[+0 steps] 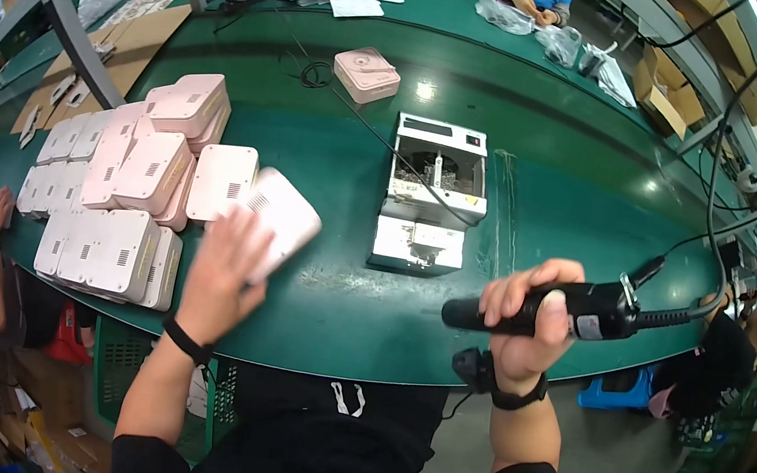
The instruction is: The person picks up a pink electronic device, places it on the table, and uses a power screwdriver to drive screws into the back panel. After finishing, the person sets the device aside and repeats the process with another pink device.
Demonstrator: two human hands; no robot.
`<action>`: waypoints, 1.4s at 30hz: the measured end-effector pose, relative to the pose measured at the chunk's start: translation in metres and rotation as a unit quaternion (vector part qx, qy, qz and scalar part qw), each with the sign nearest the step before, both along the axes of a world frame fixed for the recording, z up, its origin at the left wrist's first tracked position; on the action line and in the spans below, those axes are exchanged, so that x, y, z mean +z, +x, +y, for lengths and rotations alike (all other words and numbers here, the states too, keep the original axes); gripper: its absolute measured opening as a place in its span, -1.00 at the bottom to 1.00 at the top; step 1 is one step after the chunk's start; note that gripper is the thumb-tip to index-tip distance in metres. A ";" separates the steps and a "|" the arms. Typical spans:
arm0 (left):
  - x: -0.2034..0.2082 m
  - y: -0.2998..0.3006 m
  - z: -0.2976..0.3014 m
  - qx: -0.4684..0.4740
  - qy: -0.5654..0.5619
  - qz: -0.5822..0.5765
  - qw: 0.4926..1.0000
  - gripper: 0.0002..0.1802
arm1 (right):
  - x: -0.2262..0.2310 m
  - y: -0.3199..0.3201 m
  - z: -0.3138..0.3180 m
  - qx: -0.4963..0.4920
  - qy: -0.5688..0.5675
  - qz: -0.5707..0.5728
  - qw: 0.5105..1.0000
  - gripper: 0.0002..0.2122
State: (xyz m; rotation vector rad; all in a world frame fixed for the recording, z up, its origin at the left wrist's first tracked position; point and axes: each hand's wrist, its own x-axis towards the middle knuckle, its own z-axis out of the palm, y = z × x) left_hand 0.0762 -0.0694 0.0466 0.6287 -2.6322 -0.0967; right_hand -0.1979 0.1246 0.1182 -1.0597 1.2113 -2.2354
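Note:
My left hand (221,277) grips the near left edge of a pale pink, rounded square plastic housing (289,215), tilted beside a pile of similar ones. Part of that housing is hidden behind my fingers. In my right hand (534,309) is a black electric screwdriver (600,311), its fingers wrapped round the body and its dark front end pointing left above the table. A cable runs from its back end up to the right. Beyond and left of the screwdriver stands a screw feeder (433,196), a box-shaped machine with an open top.
Stacked pink housings (153,173) and whiter ones (108,245) cover the table's left side. Farther back sits another pink housing (366,75) near a coiled black cable (315,75). A grey metal post (81,35) rises at the left. Other people work across the table and at the left.

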 end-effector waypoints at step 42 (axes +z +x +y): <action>-0.047 -0.069 0.060 -0.166 0.320 0.074 0.930 -0.15 | -0.013 -0.016 -0.062 0.006 0.127 0.073 0.989 -0.82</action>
